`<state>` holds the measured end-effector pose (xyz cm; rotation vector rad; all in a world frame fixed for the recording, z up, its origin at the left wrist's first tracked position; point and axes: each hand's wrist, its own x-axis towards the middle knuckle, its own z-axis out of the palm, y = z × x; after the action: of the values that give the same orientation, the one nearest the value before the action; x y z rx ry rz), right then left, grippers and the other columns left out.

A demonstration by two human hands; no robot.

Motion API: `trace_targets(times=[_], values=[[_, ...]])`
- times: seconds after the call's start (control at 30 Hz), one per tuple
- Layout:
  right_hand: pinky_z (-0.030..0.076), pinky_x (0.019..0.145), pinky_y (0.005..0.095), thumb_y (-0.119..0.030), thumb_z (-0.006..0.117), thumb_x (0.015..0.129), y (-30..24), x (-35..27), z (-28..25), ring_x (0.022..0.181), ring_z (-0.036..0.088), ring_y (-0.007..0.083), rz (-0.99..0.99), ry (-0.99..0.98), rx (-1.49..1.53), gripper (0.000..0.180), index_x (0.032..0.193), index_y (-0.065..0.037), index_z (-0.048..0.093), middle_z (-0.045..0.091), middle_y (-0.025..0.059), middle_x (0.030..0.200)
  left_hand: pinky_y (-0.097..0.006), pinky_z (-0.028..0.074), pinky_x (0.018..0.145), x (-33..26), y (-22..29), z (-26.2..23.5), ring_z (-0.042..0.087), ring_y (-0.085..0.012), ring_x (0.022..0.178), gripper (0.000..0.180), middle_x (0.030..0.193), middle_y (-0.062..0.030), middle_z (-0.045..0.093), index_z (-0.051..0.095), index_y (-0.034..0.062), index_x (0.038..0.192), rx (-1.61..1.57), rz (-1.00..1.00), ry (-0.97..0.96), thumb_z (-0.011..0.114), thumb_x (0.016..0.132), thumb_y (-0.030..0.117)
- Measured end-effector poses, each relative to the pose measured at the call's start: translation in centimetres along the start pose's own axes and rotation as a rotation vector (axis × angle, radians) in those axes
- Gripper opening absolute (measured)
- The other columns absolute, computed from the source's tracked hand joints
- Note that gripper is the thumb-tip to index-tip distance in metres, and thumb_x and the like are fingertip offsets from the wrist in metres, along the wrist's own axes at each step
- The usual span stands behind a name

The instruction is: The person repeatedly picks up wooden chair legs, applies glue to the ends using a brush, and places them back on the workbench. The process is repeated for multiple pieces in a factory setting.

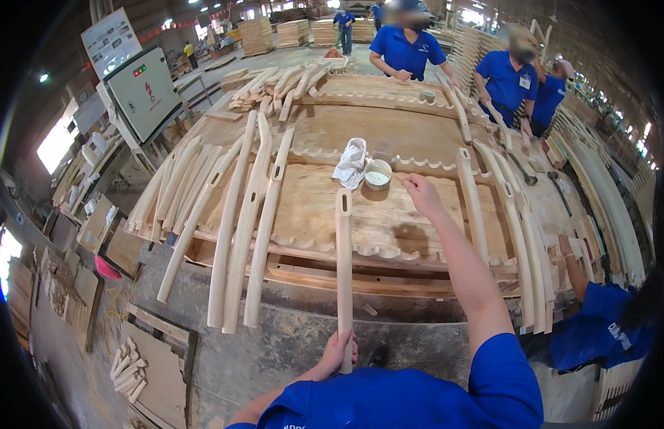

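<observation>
My left hand (337, 352) is wrapped round the near end of a pale wooden post (344, 264), which points away from me with its slotted far end on the workbench (303, 207). My right hand (421, 194) is raised over the bench, fingers drawn together; whatever they hold, if anything, is too small to make out. Left of that hand stands a round metal cup (377, 175) with whitish contents. Beside the cup, a crumpled white cloth (349, 169) lies in a small container.
Slotted posts (259, 207) rest on the bench's left, others (514, 214) on its right. Scalloped strips (389, 252) cross the bench. A mallet (521, 170) lies at the right. Co-workers in blue shirts (411, 51) stand at the far side; another person (597, 322) is close on my right.
</observation>
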<state>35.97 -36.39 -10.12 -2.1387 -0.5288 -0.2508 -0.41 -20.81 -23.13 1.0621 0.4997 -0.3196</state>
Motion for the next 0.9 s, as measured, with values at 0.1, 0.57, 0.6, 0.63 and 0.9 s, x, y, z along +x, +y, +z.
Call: trace_targets(times=[0.1, 0.57, 0.6, 0.63, 0.9], values=[[0.043, 0.063, 0.0349, -0.028, 0.056, 0.085, -3.3, -0.7, -0.6, 0.070, 0.057, 0.0232, -0.087, -0.200, 0.052, 0.025, 0.089, -0.004, 0.062, 0.061, 0.0115, 0.074, -0.029, 0.044, 0.048, 0.1, -0.4, -0.6, 0.050, -0.0162, 0.049, 0.040, 0.065, -0.0069, 0.051, 0.044, 0.0058, 0.098, -0.013, 0.024, -0.039, 0.038, 0.095, 0.045], [0.047, 0.063, 0.0382, -0.033, 0.060, 0.081, -7.5, -2.8, -0.1, 0.072, 0.061, 0.0280, -0.081, -0.171, -0.238, 0.025, 0.085, -0.008, 0.063, 0.063, 0.0098, 0.076, -0.027, 0.043, 0.046, 0.0, 0.0, -0.2, 0.050, -0.0139, 0.048, 0.029, 0.063, -0.0043, 0.050, 0.043, 0.0090, 0.095, -0.042, 0.019, -0.041, 0.040, 0.096, 0.038], [0.045, 0.065, 0.0388, -0.031, 0.062, 0.081, -7.3, -2.9, 0.2, 0.072, 0.060, 0.0270, -0.092, -0.123, -0.217, 0.023, 0.083, -0.008, 0.062, 0.063, 0.0085, 0.076, -0.027, 0.043, 0.046, 0.0, 0.0, -0.1, 0.050, -0.0139, 0.048, 0.029, 0.063, -0.0042, 0.050, 0.043, 0.0090, 0.095, -0.038, 0.017, -0.044, 0.040, 0.096, 0.038], [0.044, 0.066, 0.0394, -0.029, 0.063, 0.080, -7.1, -3.0, 0.4, 0.073, 0.059, 0.0260, -0.104, -0.074, -0.196, 0.020, 0.082, -0.008, 0.061, 0.062, 0.0073, 0.076, -0.027, 0.043, 0.046, -0.1, 0.0, -0.1, 0.050, -0.0138, 0.049, 0.029, 0.063, -0.0043, 0.050, 0.043, 0.0090, 0.095, -0.043, 0.014, -0.047, 0.040, 0.096, 0.038], [0.030, 0.076, 0.0397, -0.021, 0.068, 0.077, -6.7, -4.2, 2.3, 0.077, 0.053, 0.0199, -0.303, 0.181, -0.225, 0.013, 0.076, -0.012, 0.058, 0.056, 0.0000, 0.071, -0.029, 0.044, 0.049, 0.1, -0.5, -0.4, 0.050, -0.0152, 0.051, 0.039, 0.064, -0.0058, 0.051, 0.044, 0.0056, 0.098, 0.009, 0.035, -0.044, 0.035, 0.096, 0.043]])
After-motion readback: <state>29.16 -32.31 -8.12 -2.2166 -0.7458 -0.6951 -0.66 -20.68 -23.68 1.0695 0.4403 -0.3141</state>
